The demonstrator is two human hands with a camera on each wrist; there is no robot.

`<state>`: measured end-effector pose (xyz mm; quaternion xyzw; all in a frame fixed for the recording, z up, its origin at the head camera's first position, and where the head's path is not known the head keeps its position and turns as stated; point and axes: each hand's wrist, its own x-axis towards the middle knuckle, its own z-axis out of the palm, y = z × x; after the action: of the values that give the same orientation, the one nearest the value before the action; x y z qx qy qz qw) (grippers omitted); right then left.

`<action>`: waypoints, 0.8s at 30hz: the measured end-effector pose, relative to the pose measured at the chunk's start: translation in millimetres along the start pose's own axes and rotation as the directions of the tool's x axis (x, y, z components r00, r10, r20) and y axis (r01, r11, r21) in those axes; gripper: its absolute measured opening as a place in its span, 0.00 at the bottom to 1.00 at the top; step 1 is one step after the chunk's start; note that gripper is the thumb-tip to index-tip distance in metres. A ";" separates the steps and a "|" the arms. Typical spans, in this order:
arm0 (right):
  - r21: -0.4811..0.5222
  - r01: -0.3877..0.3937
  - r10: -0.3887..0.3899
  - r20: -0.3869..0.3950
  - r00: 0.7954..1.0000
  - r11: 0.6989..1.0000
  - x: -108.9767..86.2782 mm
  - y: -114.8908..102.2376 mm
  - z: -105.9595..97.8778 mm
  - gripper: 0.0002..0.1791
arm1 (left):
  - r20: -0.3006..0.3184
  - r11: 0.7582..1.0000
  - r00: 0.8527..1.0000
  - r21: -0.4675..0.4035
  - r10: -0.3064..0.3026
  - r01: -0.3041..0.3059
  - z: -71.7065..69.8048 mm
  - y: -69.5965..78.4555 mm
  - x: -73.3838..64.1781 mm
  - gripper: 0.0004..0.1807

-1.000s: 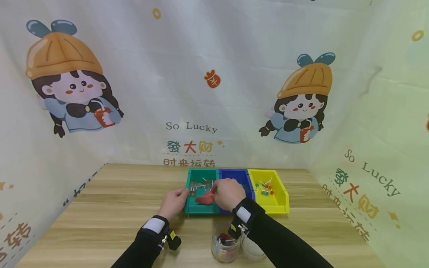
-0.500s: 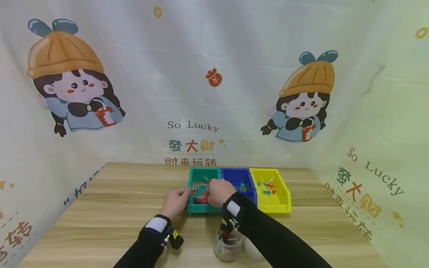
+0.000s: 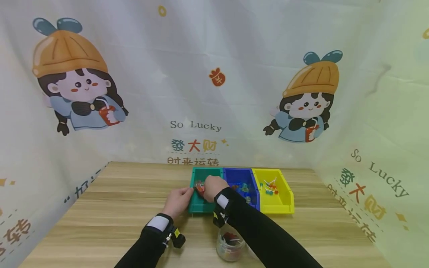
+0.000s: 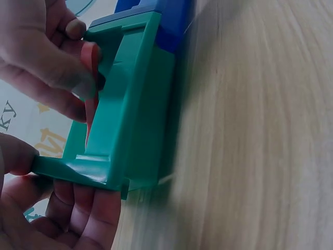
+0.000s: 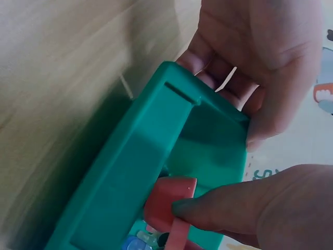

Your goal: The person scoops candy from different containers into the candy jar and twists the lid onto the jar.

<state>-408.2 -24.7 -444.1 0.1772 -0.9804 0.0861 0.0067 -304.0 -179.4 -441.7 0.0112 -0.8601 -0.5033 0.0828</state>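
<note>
My right hand (image 3: 214,188) pinches a small red scoop (image 5: 169,200) inside the green bin (image 3: 202,209). Its thumb lies on the scoop near the handle in the right wrist view. Small blue and clear pieces (image 5: 136,243) show beside the scoop at the bottom of that view. My left hand (image 3: 177,202) grips the green bin's left wall, with the thumb over the rim and fingers beneath, as the left wrist view shows. Most of the bin's contents are hidden behind the right hand in the head view.
A blue bin (image 3: 229,170) with blue and clear pieces joins the green one, then a yellow bin (image 3: 275,205) with small coloured heads on white sticks. Nearer stands a glass jar (image 3: 230,247) with coloured contents. A white lid (image 3: 252,254) lies partly behind the right sleeve.
My right hand has moved left within the green bin, and the scoop has shifted from the front toward the left wall, tilting up. The left hand keeps its grip on the bin.
</note>
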 end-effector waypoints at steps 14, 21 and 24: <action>-0.042 -0.158 0.158 -0.011 0.987 0.987 16.7 -18.2 -1.0 0.12 | 0.015 1.000 1.000 -0.007 -0.004 0.005 -1.0 -4.6 5.6 0.22; -0.089 -0.185 0.190 0.053 0.980 0.979 35.2 -14.8 12.6 0.17 | 0.002 1.000 1.000 -0.020 0.004 -0.004 -0.7 -5.1 5.3 0.20; -0.080 -0.194 0.199 0.061 0.978 0.978 34.5 -16.6 11.4 0.18 | 0.009 1.000 1.000 -0.020 0.003 -0.003 -2.2 -4.1 4.9 0.21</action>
<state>-434.5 -53.9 -451.0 0.0820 -0.9952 0.0439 -0.0288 -308.8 -183.8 -443.5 0.0065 -0.8554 -0.5118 0.0797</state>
